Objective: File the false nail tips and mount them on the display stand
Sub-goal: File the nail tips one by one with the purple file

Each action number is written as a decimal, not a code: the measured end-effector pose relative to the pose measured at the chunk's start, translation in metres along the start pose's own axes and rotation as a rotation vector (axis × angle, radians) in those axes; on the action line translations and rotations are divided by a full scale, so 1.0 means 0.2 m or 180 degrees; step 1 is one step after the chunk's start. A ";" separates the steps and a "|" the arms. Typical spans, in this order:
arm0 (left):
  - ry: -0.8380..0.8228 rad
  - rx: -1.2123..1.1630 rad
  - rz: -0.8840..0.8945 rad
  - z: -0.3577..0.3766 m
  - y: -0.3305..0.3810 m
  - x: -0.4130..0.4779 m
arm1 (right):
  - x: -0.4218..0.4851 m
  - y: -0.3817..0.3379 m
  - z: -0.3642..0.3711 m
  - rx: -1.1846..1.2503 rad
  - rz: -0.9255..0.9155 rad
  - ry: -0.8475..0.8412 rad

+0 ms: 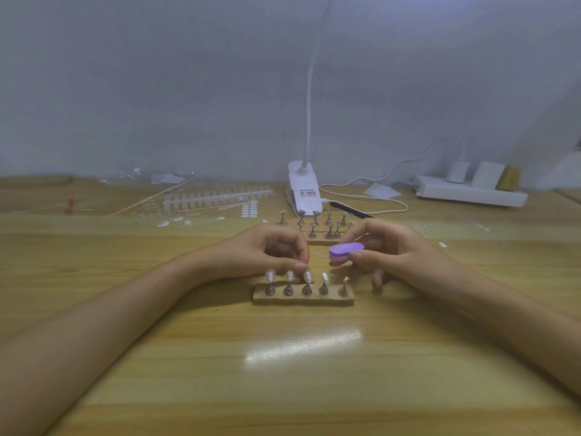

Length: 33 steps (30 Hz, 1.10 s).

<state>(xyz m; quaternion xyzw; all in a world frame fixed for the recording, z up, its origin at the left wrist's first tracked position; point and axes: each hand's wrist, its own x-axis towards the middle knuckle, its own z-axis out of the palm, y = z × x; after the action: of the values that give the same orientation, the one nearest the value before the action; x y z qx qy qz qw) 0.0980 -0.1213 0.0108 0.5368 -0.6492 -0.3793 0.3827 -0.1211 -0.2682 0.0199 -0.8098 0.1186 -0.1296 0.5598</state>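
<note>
**Left hand** [276, 247]: thumb and forefinger, the working fingers [292, 263], are closed to a tight pinch on what appears to be a clear nail tip [304, 266], too small to confirm. The pinch sits just above the third peg of the near display stand [303, 298].

**Right hand** [386, 253]: the fingers are curled round a purple file block [345, 249], gripped at its right end. Its free end points left toward the pinch, close but apart.

**Near display stand:** five pegs in a row. The four on the left carry mounted tips [289, 275]; the rightmost peg [345, 282] is bare.

**Beyond the hands:** a far stand [317, 229] with bare pegs. Strips of unused tips [217, 196] lie far left on the surface [283, 372], and a lamp base [301, 190] sits far centre.

**Risks, as judged:**
- The tip looks small and smooth, so file pressure could flick it out of the pinch onto the surface, where clear plastic is hard to find.
- The left wrist lies low beside the row — it could knock a mounted tip off its peg.
</note>
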 end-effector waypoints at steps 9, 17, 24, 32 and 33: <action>0.1013 0.0542 0.0433 0.04 0.00 0.05 | 0.05 -0.01 0.11 -0.0338 -0.0176 0.0176; 0.1111 0.0663 0.0604 0.05 -0.01 0.06 | 0.04 0.02 0.12 0.0579 0.0046 0.0566; 0.1299 0.0514 0.0570 0.05 -0.01 0.06 | 0.04 0.01 0.12 0.0788 0.0043 0.0539; 0.1264 0.0532 0.0533 0.07 0.00 0.06 | 0.04 0.00 0.13 0.0700 0.0120 0.0508; 0.1257 0.0543 0.0542 0.07 0.00 0.06 | 0.04 0.00 0.13 0.0634 0.0105 0.0469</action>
<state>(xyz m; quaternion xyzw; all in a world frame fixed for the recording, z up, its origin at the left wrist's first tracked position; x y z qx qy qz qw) 0.0845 -0.1317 0.0068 0.5743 -0.6344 -0.1771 0.4861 -0.1042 -0.2479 0.0117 -0.7365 0.1593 -0.1906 0.6292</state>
